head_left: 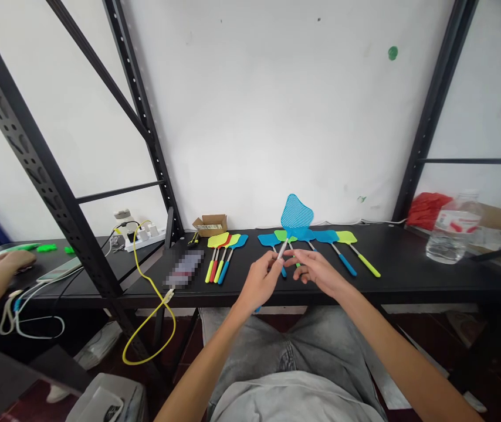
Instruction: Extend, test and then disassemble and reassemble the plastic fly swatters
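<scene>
- Blue mesh swatter (297,213) is held tilted above the table (409,264) by the grasping left hand (263,276).
- Right hand (316,271) is held loosely unclenched beside the swatter; whether contact is made cannot be told.

On the table (409,275), the leftmost 4 fly swatters (219,271) lie before a box (215,225), a bottle (450,239) far to their right.

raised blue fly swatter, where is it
At head-view centre, the raised blue fly swatter is in the left hand, with the right hand close beside it.
</scene>
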A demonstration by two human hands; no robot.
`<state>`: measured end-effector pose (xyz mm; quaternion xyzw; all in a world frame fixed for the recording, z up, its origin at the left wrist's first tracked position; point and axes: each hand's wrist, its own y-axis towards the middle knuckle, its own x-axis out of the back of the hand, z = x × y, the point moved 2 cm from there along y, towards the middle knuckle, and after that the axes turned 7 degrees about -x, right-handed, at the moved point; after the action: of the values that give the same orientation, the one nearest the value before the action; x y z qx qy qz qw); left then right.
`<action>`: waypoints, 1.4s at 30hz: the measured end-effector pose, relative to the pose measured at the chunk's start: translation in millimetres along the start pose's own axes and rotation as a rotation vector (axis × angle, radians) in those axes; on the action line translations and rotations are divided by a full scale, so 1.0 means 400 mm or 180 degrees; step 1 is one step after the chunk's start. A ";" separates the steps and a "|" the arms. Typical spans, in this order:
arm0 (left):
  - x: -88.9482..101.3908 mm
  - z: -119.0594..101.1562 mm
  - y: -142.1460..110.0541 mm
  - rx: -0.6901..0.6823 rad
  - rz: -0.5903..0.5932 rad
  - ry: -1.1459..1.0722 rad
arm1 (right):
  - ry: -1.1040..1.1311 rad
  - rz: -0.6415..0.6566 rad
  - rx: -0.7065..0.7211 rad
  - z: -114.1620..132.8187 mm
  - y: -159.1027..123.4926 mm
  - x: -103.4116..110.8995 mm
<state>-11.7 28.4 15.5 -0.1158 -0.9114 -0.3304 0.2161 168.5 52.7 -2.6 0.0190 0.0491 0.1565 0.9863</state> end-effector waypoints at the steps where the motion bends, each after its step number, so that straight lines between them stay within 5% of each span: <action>1: -0.009 -0.007 -0.003 0.0001 0.0055 -0.0077 | 0.0201 0.0113 0.0030 -0.006 0.000 -0.019; 7: -0.028 -0.030 -0.013 0.0000 0.0193 -0.0161 | 0.0770 0.0185 0.0219 -0.027 0.003 -0.071; 15: -0.036 -0.028 -0.019 -0.0048 0.0197 0.0492 | 0.0634 -0.0370 0.0461 -0.024 0.008 -0.052; 22: -0.036 -0.034 -0.022 -0.0032 0.0181 0.0474 | 0.0592 -0.0183 0.0452 -0.021 0.006 -0.049; 29: -0.039 -0.041 -0.026 -0.0025 0.0298 0.0427 | 0.0652 -0.0445 0.0529 -0.009 0.004 -0.045; 42: -0.053 -0.033 -0.019 0.0216 0.0561 -0.0965 | 0.0651 -0.0457 0.0827 -0.004 0.007 -0.042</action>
<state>8.4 12.6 10.3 -0.2364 -0.9305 -0.2580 0.1081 151.5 50.2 -2.4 0.1267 0.1702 0.0791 0.9740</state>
